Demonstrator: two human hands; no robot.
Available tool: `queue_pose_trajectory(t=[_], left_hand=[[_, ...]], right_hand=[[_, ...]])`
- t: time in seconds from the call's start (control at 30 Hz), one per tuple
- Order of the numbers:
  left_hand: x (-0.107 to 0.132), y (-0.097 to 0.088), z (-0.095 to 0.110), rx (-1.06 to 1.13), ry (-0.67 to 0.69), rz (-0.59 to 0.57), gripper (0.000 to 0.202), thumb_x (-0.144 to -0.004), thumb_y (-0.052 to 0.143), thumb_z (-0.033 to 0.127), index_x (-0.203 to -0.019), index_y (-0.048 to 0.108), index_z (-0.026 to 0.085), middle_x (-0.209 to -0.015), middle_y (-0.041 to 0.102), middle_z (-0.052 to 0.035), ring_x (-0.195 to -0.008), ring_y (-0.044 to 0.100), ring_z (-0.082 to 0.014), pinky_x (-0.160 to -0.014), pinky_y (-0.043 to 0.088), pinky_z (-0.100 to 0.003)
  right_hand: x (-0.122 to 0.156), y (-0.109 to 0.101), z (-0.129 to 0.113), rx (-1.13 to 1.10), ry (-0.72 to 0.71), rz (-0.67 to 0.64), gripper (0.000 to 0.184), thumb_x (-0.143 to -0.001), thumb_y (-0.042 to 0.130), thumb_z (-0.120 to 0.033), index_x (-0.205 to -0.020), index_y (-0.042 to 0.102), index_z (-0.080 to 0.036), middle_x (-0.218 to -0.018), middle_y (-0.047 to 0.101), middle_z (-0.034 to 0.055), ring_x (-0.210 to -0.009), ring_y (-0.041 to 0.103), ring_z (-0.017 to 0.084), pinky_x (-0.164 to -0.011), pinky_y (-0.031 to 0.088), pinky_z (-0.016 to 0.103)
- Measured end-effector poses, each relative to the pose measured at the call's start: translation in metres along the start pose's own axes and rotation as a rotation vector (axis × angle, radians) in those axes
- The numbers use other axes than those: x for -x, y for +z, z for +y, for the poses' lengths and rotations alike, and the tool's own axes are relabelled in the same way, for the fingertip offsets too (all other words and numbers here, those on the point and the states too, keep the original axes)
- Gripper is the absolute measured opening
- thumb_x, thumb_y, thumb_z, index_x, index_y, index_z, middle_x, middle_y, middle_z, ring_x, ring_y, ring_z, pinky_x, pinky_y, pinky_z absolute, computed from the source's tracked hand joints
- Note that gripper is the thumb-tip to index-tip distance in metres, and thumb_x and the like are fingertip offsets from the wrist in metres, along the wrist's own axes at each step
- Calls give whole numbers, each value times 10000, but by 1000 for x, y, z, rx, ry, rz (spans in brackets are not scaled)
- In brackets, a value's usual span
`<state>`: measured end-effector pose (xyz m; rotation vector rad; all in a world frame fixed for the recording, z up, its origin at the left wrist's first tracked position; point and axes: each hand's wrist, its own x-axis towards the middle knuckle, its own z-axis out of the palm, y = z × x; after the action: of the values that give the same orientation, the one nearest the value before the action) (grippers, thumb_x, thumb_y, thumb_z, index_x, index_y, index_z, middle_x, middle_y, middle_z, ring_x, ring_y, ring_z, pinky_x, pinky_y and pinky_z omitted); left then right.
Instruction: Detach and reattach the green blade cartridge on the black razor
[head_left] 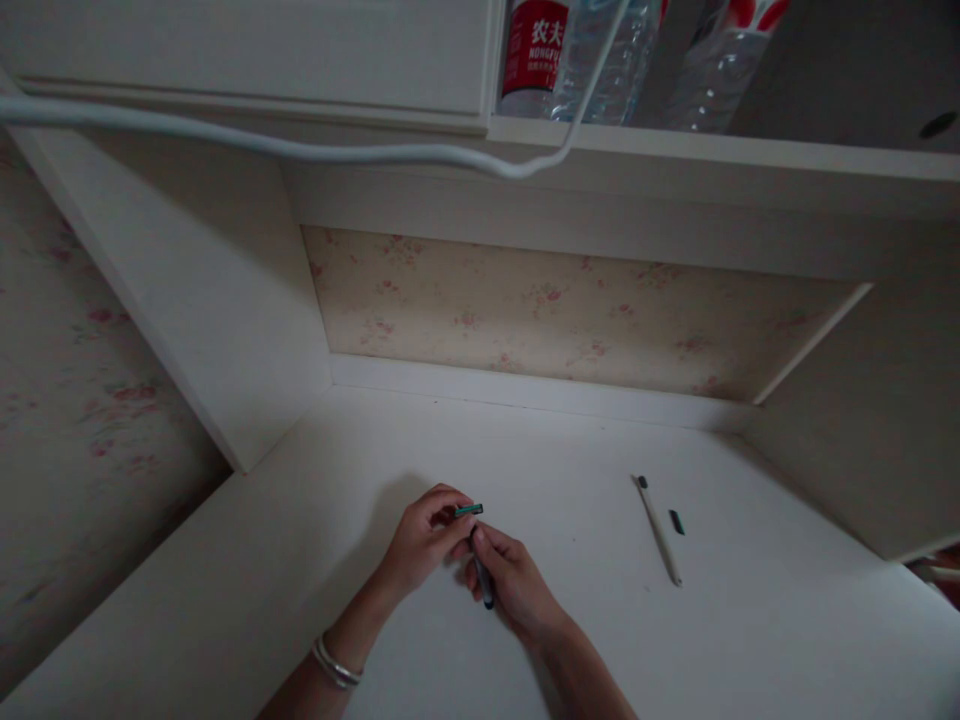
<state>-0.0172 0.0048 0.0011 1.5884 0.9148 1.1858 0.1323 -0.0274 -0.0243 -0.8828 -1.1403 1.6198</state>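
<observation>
"Handle (484,583) and small green-and-black piece (469,510): what could go wrong?"

"Dropping the piece, I'd judge. The left hand (420,535) pinches it between thumb and fingers with one end poking out, so a loose grip could let it fall onto the desk (570,620)."

"And the handle?"

"The right hand (517,585) pinches its upper part; if the thumb slackened, it could swivel. With both hands this close, fingers might also get in each other's way."

"Where does each lie?"

"The piece sits at the left fingertips, just beyond the handle's upper end; I cannot tell whether they touch. The handle slants beneath the right thumb, its dark lower end showing. A similar piece (676,522) and a pale stick (660,533) lie well apart, rightward."
</observation>
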Motion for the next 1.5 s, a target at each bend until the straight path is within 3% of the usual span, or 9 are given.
queue_pose_trajectory(t=[0.37, 0.5, 0.67, 0.8, 0.87, 0.97, 1.1, 1.3, 1.5], left_hand=[[-2, 0, -3, -35, 2, 4, 183, -810, 631, 304, -932, 652, 169, -917, 582, -34, -778, 585, -136, -670, 473, -234], [-1, 2, -9, -40, -44, 44, 303, -790, 651, 311, -1063, 599, 192, -968, 557, -21, -684, 534, -95, -604, 455, -217], [-3, 5, -19, -26, -103, 64, 404, -792, 645, 358, -1152, 549, 202, -1009, 535, -24, -697, 527, -95, -622, 460, -224], [-5, 4, -21, -73, -110, 90, 391, -817, 610, 368, -1164, 540, 201, -1015, 531, -25, -680, 529, -88, -618, 446, -223], [-6, 3, -21, -92, -114, 100, 375, -824, 596, 370, -1153, 544, 198, -1009, 529, -24, -666, 527, -85, -608, 442, -223], [-7, 2, -24, -119, -102, 114, 360, -825, 587, 371, -1136, 556, 194, -1000, 531, -26, -661, 531, -88, -606, 446, -229], [-7, 1, -32, -168, -86, 104, 361, -828, 570, 373, -1139, 558, 190, -1013, 531, -38, -643, 532, -91, -591, 453, -239], [-5, 2, -42, -277, -69, 55, 364, -823, 552, 331, -1149, 557, 168, -1035, 536, -61, -645, 532, -102, -647, 474, -273], [-4, 1, -47, -348, -51, 29, 363, -823, 535, 324, -1151, 559, 170, -1054, 548, -68, -638, 537, -110, -683, 481, -294]], right_hand=[[0, 0, 3, 4, 2, -12, 431, -877, 527, -541, -856, 670, -135, -667, 606, 25, -508, 503, 92, -468, 411, 210], [-4, -3, 8, -51, -23, 22, 434, -879, 507, -560, -862, 632, -144, -814, 645, 53, -496, 516, 82, -456, 414, 216], [-8, -8, 10, -69, -75, 188, 412, -871, 504, -578, -1066, 492, -216, -891, 649, 30, -478, 536, 79, -448, 403, 213], [-8, -14, 4, 97, -131, 329, 426, -853, 486, -617, -982, 495, -211, -963, 638, 56, -543, 556, 91, -483, 426, 226], [-7, -22, 2, 256, -138, 446, 463, -845, 448, -648, -957, 514, -204, -895, 635, 55, -588, 573, 120, -508, 453, 242], [-4, -44, -3, 462, -117, 600, 508, -851, 390, -662, -988, 532, -195, -763, 613, 41, -642, 596, 164, -539, 471, 263], [4, -94, -19, 681, -63, 678, 509, -865, 372, -618, -1028, 564, -176, -827, 643, 71, -742, 626, 209, -585, 467, 279], [10, -176, -59, 1142, 149, 761, 324, -920, 419, -354, -977, 644, -128, -946, 679, 144, -935, 624, 257, -790, 442, 327], [13, -210, -71, 1428, 429, 769, 255, -929, 525, -360, -1000, 624, -136, -1023, 649, 71, -922, 621, 198, -849, 480, 415]])
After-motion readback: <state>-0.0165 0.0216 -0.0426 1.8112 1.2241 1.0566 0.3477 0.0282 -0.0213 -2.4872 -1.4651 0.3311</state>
